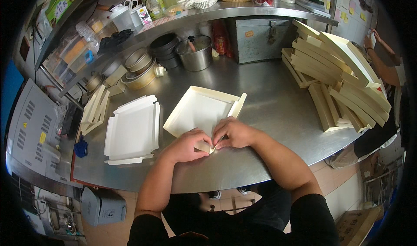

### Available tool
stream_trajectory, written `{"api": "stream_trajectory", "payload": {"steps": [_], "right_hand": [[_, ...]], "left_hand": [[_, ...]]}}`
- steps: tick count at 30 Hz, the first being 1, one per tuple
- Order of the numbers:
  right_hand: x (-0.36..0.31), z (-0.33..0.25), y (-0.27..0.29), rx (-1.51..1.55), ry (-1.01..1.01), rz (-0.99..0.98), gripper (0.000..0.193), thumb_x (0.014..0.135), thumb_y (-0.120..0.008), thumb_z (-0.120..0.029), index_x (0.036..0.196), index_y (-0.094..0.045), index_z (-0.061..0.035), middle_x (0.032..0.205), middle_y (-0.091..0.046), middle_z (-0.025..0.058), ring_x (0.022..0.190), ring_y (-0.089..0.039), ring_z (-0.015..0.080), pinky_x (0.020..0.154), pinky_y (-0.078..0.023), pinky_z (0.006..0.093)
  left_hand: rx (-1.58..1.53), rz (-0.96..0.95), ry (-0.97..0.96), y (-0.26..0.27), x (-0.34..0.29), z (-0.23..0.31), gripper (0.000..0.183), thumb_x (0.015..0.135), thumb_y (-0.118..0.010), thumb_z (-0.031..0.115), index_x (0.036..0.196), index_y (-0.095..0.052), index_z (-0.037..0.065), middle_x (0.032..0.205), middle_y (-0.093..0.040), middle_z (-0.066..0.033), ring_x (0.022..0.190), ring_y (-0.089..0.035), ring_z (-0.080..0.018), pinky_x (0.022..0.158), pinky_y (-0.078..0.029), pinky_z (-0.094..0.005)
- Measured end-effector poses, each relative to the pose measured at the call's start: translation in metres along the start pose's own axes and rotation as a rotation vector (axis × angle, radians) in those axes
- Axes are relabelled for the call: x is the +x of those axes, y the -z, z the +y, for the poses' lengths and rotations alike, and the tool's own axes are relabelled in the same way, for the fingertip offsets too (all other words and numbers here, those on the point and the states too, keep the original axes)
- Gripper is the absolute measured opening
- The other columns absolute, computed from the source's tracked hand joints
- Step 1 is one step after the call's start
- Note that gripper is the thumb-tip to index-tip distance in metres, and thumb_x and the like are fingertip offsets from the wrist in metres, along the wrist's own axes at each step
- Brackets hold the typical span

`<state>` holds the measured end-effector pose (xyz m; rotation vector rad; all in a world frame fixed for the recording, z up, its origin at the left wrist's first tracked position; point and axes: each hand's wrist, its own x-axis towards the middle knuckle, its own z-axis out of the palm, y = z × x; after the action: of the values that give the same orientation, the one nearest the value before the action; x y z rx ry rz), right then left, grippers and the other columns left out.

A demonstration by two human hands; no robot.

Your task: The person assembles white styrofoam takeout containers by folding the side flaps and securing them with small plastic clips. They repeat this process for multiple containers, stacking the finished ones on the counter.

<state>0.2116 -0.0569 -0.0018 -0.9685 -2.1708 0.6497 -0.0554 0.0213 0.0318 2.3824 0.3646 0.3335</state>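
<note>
A shallow cardboard box [202,107], cream outside and white inside, lies on the steel table in front of me. Its left and far walls stand up, and a flap sticks out at the right corner. My left hand [189,146] is closed on the near corner, thumb and fingers pinching the board. Right against it, my right hand [233,134] pinches the same corner from the other side. The fingers partly cover the folded tabs there. To the left sits a partly opened-out white cardboard blank [132,131], its edge flaps raised, touched by neither hand.
Folded boxes [321,63] are piled high at the right, and a few more [94,109] lean at the left. A grey metal case [263,39], a steel pot [194,55] and round pans [139,72] stand behind. Above runs a loaded shelf [186,18]. Another person [386,59] is at far right.
</note>
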Motion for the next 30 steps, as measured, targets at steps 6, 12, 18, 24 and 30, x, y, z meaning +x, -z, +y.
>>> {"api": "stream_trajectory", "payload": {"steps": [6,12,18,24,30], "right_hand": [[-0.001,-0.005,-0.003,-0.067,-0.101,-0.080,0.018,0.085,-0.089,-0.022,0.102,-0.086,-0.0169,0.106,-0.081,0.0018,0.113,-0.068,0.0269,0.105,-0.045,0.0441],[-0.002,-0.007,-0.006,-0.114,-0.125,-0.085,0.019,0.082,-0.090,-0.023,0.099,-0.083,-0.0161,0.106,-0.080,-0.0006,0.113,-0.068,0.0267,0.106,-0.044,0.0445],[-0.002,-0.012,-0.006,-0.118,-0.220,-0.058,0.027,0.079,-0.093,-0.023,0.102,-0.082,-0.0148,0.106,-0.079,0.0036,0.112,-0.069,0.0278,0.103,-0.046,0.0451],[-0.004,-0.008,-0.008,-0.141,-0.161,-0.047,0.028,0.080,-0.093,-0.023,0.104,-0.082,-0.0158,0.105,-0.078,0.0009,0.111,-0.069,0.0284,0.104,-0.046,0.0454],[-0.003,-0.004,-0.006,-0.086,-0.084,-0.077,0.027,0.077,-0.093,-0.022,0.101,-0.083,-0.0171,0.104,-0.078,0.0017,0.108,-0.068,0.0298,0.098,-0.049,0.0454]], "left_hand": [[-0.017,0.034,0.025,-0.010,0.002,-0.003,0.040,0.079,-0.094,0.014,0.111,-0.071,0.007,0.116,-0.072,-0.0105,0.107,-0.070,-0.0315,0.097,-0.056,-0.0410],[-0.002,0.022,0.061,-0.013,0.007,-0.001,0.034,0.080,-0.094,0.019,0.103,-0.071,0.009,0.114,-0.071,-0.0088,0.105,-0.066,-0.0310,0.097,-0.054,-0.0396],[0.213,0.047,-0.208,-0.007,0.012,-0.001,0.024,0.080,-0.094,0.025,0.091,-0.079,0.013,0.104,-0.073,0.0004,0.102,-0.065,-0.0258,0.094,-0.053,-0.0390],[0.151,-0.001,-0.163,-0.014,0.010,-0.013,0.019,0.083,-0.094,0.026,0.089,-0.083,0.013,0.093,-0.075,-0.0002,0.092,-0.068,-0.0253,0.087,-0.053,-0.0405],[0.171,-0.075,-0.023,-0.009,0.010,-0.005,0.026,0.084,-0.093,0.033,0.085,-0.077,0.012,0.089,-0.073,-0.0025,0.089,-0.071,-0.0278,0.085,-0.054,-0.0421]]}}
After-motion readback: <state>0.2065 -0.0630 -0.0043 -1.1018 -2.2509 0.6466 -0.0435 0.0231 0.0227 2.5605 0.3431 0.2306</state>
